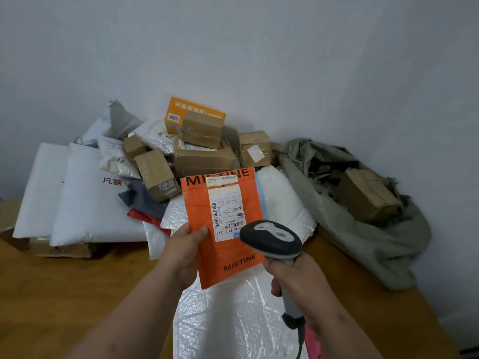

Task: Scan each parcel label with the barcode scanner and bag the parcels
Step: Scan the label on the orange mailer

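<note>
left hand: the left hand [181, 251] pinches the orange MISTINE mailer [223, 229] by its left edge, thumb on the front and fingers behind, so the parcel stands upright with its printed side facing the camera. Pretty sure that's just to keep the white shipping label [228, 208] uncovered.

right hand: the right hand [295, 278] is wrapped around the handle of the barcode scanner [272, 240]. The scanner head sits just at 4 o'clock of the label, overlapping the mailer's right edge, nose pointing up-left at the barcodes.

step: looks like the scan itself, bagging not yet done for this one.

pile: cardboard boxes [202, 149] and white poly mailers [85, 193] are heaped against the wall from 9 to 12 o'clock of the mailer, so no room to swing that way.

sack: a green woven sack [363, 224] lies open at 3 o'clock with a brown box [368, 195] already in it. Guessing that's where scanned stuff goes.

room: the wooden table [64, 281] shows bare at 7 o'clock. A bubble-wrap mailer [228, 320] lies flat right under the hands at 6 o'clock. The path to the sack passes over the scanner hand, so the scanner probably needs to drop back first.
</note>
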A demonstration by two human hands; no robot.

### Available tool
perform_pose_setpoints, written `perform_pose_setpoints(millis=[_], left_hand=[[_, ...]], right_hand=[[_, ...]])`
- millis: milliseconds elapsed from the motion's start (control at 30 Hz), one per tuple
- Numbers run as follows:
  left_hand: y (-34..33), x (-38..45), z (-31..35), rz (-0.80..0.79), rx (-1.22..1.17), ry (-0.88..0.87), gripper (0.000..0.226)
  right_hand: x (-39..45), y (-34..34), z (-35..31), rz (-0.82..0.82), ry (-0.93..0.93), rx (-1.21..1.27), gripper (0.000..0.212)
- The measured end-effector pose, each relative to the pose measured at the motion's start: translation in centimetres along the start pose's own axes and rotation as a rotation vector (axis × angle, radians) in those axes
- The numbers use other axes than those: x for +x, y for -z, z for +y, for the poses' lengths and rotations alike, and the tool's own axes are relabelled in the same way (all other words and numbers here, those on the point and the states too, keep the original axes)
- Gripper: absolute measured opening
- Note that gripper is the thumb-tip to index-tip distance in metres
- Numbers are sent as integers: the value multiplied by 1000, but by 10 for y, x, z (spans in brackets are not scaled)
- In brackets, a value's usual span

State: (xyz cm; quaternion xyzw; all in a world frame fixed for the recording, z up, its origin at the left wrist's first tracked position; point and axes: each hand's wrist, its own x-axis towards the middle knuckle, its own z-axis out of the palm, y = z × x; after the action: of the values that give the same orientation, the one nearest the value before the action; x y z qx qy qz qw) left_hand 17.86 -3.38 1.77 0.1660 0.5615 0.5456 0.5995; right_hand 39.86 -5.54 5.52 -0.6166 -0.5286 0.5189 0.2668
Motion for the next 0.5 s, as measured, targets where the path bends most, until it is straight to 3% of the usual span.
perform_pose_setpoints(millis=[300,500], left_hand=[[-31,6,6,-64,35,-1,23],[-94,28,7,-94,131,-2,28]], right_hand=[[14,30,7,132,-58,31,16],[34,75,26,286,-36,113,15]])
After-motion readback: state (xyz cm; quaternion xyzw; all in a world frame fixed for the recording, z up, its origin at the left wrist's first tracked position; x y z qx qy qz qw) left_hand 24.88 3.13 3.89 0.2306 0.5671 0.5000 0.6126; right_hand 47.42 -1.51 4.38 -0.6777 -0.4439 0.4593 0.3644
